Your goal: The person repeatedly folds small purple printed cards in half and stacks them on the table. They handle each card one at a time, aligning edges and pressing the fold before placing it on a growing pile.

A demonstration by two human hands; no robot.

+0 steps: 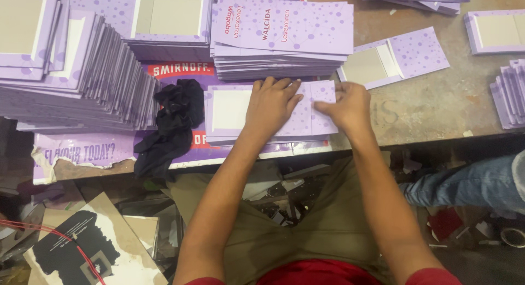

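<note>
From the head camera we look down on a scuffed brown workbench (432, 107), scraps littering the floor below. Purple dotted card sleeves sit in stacks: a fanned pile (82, 72) far left, a neat stack (281, 39) ahead with red lettering. Our left hand (272, 103) lies flat and open on the purple card (229, 111) with its pale window, near the bench's front edge. Our right hand (347, 106) pinches the card's folded flap. A black cloth (172, 124) lies just left.
</note>
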